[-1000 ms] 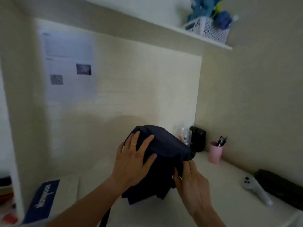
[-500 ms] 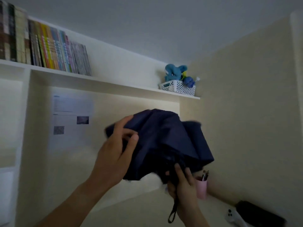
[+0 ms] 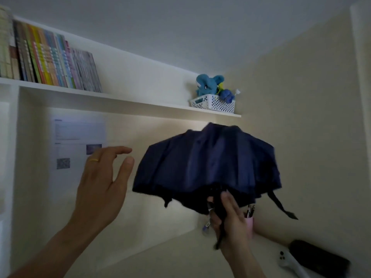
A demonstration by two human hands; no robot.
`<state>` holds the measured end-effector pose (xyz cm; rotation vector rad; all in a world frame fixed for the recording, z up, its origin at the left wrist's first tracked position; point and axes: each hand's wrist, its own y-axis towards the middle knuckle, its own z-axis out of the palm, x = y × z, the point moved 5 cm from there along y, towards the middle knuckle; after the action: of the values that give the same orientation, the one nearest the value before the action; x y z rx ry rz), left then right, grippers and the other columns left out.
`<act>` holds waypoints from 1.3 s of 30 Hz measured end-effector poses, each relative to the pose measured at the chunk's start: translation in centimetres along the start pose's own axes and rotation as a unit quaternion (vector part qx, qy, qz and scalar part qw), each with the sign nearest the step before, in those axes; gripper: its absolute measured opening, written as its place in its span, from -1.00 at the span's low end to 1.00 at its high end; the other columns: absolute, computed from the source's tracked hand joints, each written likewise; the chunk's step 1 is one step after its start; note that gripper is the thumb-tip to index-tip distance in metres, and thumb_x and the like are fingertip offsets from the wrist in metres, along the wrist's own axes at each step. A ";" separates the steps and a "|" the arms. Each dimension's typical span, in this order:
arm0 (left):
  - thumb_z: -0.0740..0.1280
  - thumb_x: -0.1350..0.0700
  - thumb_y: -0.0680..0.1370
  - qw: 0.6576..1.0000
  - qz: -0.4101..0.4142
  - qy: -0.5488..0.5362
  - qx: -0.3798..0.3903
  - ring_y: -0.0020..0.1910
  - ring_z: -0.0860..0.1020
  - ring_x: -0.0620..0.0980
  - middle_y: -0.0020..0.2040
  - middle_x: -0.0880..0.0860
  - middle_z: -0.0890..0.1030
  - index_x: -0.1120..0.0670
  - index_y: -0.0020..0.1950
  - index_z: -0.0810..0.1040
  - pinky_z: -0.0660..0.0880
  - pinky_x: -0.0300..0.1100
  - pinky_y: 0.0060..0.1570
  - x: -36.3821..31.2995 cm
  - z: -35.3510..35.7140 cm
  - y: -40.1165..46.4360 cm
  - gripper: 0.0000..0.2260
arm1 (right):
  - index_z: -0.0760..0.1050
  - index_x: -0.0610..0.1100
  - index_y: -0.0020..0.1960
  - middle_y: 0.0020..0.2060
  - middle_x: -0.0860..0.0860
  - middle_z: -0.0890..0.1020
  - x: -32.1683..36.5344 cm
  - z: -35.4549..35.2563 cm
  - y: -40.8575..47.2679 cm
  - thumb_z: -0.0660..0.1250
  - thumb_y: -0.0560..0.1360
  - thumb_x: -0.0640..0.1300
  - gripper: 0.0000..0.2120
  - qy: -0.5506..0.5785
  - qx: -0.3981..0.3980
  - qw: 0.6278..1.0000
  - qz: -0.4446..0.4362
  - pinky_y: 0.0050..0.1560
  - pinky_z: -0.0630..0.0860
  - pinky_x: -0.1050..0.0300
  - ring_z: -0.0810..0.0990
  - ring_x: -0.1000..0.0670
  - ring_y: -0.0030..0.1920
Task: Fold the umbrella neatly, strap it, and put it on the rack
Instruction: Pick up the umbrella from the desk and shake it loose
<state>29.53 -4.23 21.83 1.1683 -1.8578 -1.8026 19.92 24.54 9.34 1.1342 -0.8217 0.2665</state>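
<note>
A dark navy folding umbrella (image 3: pixel 208 163) is held up in the air, its canopy loose and half spread, top pointing up and away. My right hand (image 3: pixel 228 219) grips its handle from below, and the wrist loop hangs under my palm. The closing strap (image 3: pixel 281 205) dangles off the canopy's right edge. My left hand (image 3: pixel 102 187) hovers open to the left of the canopy, fingers apart, not touching the fabric. A white wall shelf (image 3: pixel 140 102) runs above the umbrella.
Books (image 3: pixel 50 63) stand on the shelf's left part; a white basket (image 3: pixel 214 103) with blue plush toys sits at its right end. On the desk below are a pink pen cup (image 3: pixel 250 225), a white controller (image 3: pixel 285 261) and a black case (image 3: pixel 319 257). Papers (image 3: pixel 78 141) hang on the wall.
The umbrella rose from the desk into the air. My left hand came off the canopy and opened beside it. The canopy spread out wider, and the view tilted upward.
</note>
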 end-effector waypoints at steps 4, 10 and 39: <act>0.12 -0.16 0.62 1.000 0.008 -0.001 0.013 0.27 0.42 -0.07 0.20 -0.14 0.45 -0.15 0.28 0.47 0.39 -0.04 0.21 -0.2 0.7 0.0 -0.70 | 0.54 -0.02 0.24 -0.12 -0.03 0.71 0.6 -0.5 -0.2 0.33 0.59 -0.16 -0.77 -0.063 -0.021 0.998 -0.015 -0.47 0.43 0.26 0.50 0.10 -0.44; 0.16 -0.11 0.67 0.998 0.035 0.008 0.042 0.25 0.45 -0.08 0.26 -0.15 0.47 -0.16 0.30 0.47 0.38 -0.09 0.18 -1.1 2.2 -0.4 -0.76 | 0.50 -0.06 0.34 0.09 0.14 0.59 2.8 -0.8 -1.5 0.36 0.58 -0.11 -0.67 -0.142 -0.101 0.979 -0.108 0.02 0.29 0.58 0.55 0.10 0.09; 0.50 0.15 0.50 0.869 -0.294 -0.298 0.264 -0.12 0.66 0.00 -0.14 0.05 0.73 0.06 -0.10 0.75 0.59 -0.04 0.04 -0.3 3.3 -5.4 -0.97 | 0.38 -0.04 0.12 -0.02 -0.06 0.54 1.3 1.5 -3.2 0.26 0.57 -0.19 -0.84 -0.189 -0.026 0.977 -0.098 -0.27 0.39 0.05 0.54 -0.15 -0.18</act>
<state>29.24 -1.09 16.31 1.6374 -2.6989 -2.2302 21.97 21.63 8.30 1.2244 -1.0341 -0.1408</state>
